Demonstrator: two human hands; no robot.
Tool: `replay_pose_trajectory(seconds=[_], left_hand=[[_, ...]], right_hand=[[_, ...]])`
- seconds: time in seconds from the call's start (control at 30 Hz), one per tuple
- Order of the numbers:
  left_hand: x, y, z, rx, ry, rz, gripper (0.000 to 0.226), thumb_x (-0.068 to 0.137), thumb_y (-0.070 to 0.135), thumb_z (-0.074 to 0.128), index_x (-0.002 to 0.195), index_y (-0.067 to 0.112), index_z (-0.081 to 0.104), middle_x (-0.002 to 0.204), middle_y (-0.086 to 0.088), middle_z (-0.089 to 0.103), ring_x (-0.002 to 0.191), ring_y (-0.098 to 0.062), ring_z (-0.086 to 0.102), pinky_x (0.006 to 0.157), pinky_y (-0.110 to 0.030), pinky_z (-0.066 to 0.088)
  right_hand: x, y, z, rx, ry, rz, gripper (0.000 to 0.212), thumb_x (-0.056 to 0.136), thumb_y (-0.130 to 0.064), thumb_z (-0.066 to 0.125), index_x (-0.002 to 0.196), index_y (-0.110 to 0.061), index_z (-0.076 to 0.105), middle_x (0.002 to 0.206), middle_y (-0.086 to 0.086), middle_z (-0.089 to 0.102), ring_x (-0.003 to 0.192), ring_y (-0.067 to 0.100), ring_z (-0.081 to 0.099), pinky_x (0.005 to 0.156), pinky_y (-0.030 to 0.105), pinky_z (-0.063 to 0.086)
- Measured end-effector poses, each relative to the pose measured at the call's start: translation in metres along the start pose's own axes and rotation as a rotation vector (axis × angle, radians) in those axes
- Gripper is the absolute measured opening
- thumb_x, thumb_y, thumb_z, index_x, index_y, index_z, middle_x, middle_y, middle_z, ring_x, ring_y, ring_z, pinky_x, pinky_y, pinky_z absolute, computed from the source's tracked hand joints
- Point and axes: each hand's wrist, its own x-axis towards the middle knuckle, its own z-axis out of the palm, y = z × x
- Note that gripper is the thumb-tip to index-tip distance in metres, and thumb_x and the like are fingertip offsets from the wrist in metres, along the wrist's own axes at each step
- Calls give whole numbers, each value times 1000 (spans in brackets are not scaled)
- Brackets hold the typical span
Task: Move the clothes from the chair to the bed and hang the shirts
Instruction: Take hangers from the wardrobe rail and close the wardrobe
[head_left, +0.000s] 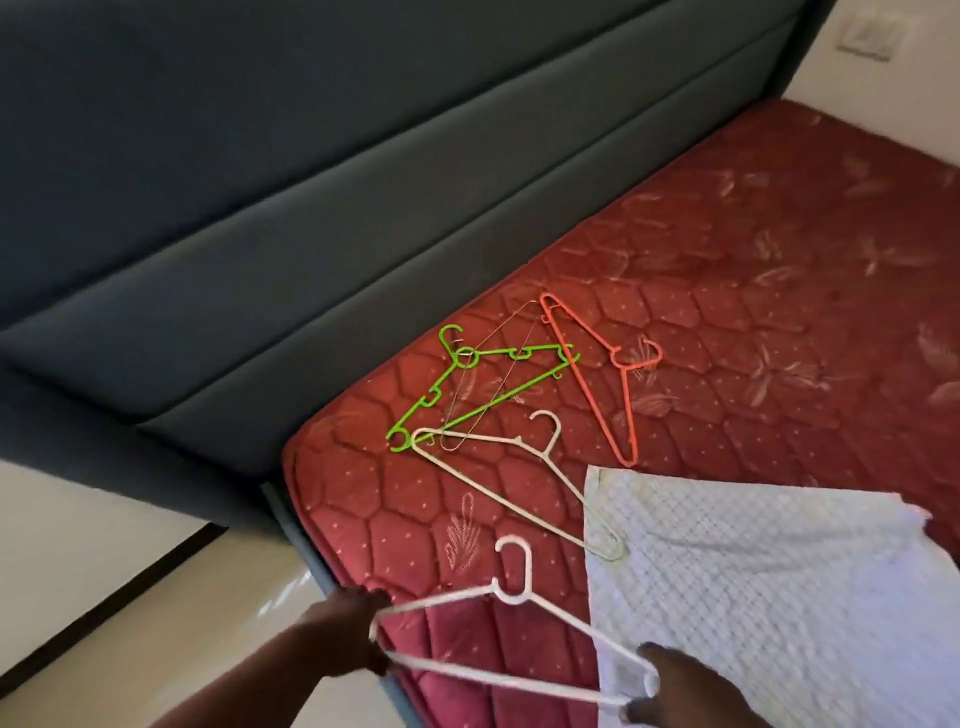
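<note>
Holding a white hanger (511, 631) over the near corner of the bed (727, 322), your left hand (358, 631) grips its one end and your right hand (670, 686) pinches the other end, apparently along with the edge of a pale checked shirt (769, 597) spread on the mattress. Beyond the white hanger lie a cream hanger (498, 470), partly under the shirt, then a green hanger (483, 389), a thin wire hanger (493, 374) and an orange hanger (602, 374), all near the grey headboard (311, 182).
</note>
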Motion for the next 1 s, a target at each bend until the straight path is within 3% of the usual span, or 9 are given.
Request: replay_pose_trajectory(seconds=[0.03, 0.13, 0.2, 0.4, 0.5, 0.6, 0.67, 0.8, 1.0], left_hand=[[13, -4, -12, 5, 2, -1, 95, 68, 66, 74, 147, 29, 36, 142, -5, 48, 129, -25, 46, 102, -30, 40], [49, -19, -38, 46, 13, -22, 93, 77, 52, 75, 152, 23, 29, 149, -6, 41, 136, -25, 41, 107, -28, 36], [71, -28, -54, 119, -14, -27, 95, 75, 56, 74, 151, 22, 28, 150, -5, 41, 136, -25, 41, 108, -30, 37], [120, -45, -71, 194, 132, -74, 103, 76, 53, 74, 154, 20, 16, 157, -7, 23, 141, -32, 28, 109, -45, 35], [132, -43, -66, 100, 177, -123, 110, 76, 51, 75, 156, 21, 6, 161, -6, 5, 145, -35, 16, 110, -51, 30], [139, -39, -59, 43, 185, -80, 96, 82, 47, 70, 155, 23, 12, 162, -5, 4, 145, -35, 16, 109, -51, 33], [139, -38, -52, 74, 186, -41, 89, 86, 48, 65, 155, 23, 14, 161, -6, 6, 145, -34, 18, 108, -50, 35], [131, -41, -34, 80, 198, -26, 85, 86, 46, 64, 154, 23, 19, 160, -3, 9, 143, -30, 22, 105, -47, 41], [110, -58, -21, 65, 196, -53, 82, 87, 44, 62, 153, 22, 20, 157, -6, 15, 139, -32, 28, 100, -42, 45]], right_hand=[[10, -4, -3, -23, 19, -19, 150, 19, -102, 47, 147, -23, 36, 147, 2, 44, 135, 18, 43, 106, 32, 36], [38, -30, -14, -70, 17, 22, 106, 60, -74, 71, 147, -26, 35, 140, 1, 51, 129, 18, 50, 96, 31, 41], [56, -48, -19, -119, 47, 58, 88, 71, -64, 68, 145, -27, 36, 140, 1, 52, 128, 19, 51, 97, 31, 42], [103, -71, -7, -162, 208, 68, 82, 79, -64, 62, 145, -25, 33, 136, 3, 48, 123, 25, 54, 96, 38, 45], [117, -75, -5, -274, 405, 25, 72, 75, -60, 68, 131, -18, 52, 117, 11, 57, 98, 35, 64, 77, 43, 51], [132, -77, -10, -335, 599, -16, 46, 76, -39, 68, 108, -7, 64, 98, 19, 59, 73, 40, 62, 58, 43, 53], [142, -79, -21, -320, 635, -4, 43, 80, -32, 52, 113, -7, 65, 111, 23, 59, 88, 44, 61, 66, 48, 53], [163, -81, -38, -280, 572, 88, 46, 85, -27, 64, 131, -20, 59, 143, 23, 43, 125, 50, 42, 92, 54, 45], [165, -84, -66, -247, 507, 135, 33, 99, -29, 45, 131, -27, 54, 138, 12, 34, 122, 36, 42, 97, 48, 42]])
